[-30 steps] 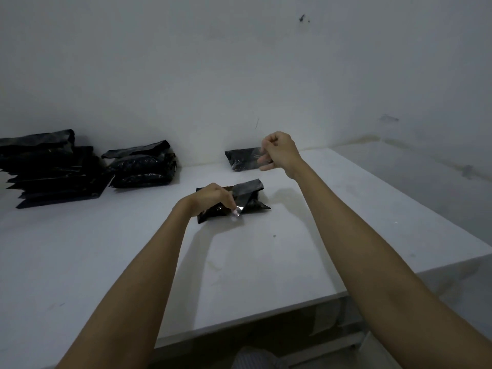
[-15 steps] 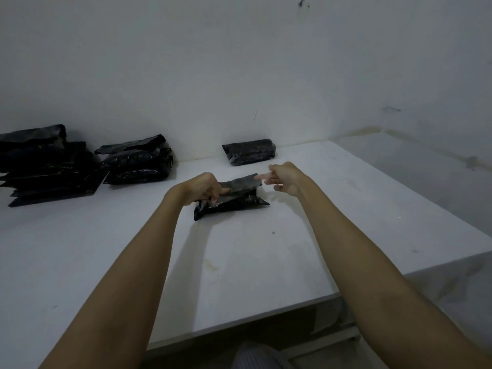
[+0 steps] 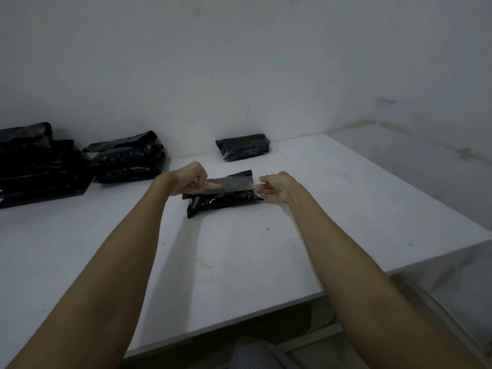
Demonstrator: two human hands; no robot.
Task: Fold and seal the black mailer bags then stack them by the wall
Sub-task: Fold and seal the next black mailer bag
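While the black mailer bag (image 3: 223, 202) lies flat on the white worktop (image 3: 239, 262), both hands hold its grey flap (image 3: 230, 183) stretched out just above it. On the near-left end the left hand (image 3: 186, 179) has a narrow grip, fingers curled and pinching the flap's edge; on the opposite end the right hand (image 3: 277, 186) pinches the other edge the same way, thumb and fingertips closed on the thin film. Between the two grips the flap runs taut and nearly level, and the bulky body of the bag sits directly beneath it, its lower left corner poking out toward the viewer past the left grip.

Beyond the right grip, close against the wall (image 3: 239, 62), one sealed bag (image 3: 243, 146) lies alone. Farther left of the left grip a small pile of bags (image 3: 127, 161) rests near the wall, about three stacked, though the exact count is hard to read in the dim light. Farther left again, at the picture's edge, a larger dark stack (image 3: 37, 161) rests on flat black sheets; how many it holds cannot be told.

A few faint stains and small dark specks mark the pale worktop, one yellowish patch lying nearer the viewer than the bag. Its right edge drops away to a lower grey floor (image 3: 426, 166). Plain and whitish, the wall carries scuffs and a short dark streak above the lone bag. Striped cloth (image 3: 255, 355) shows at the bottom edge between the forearms.
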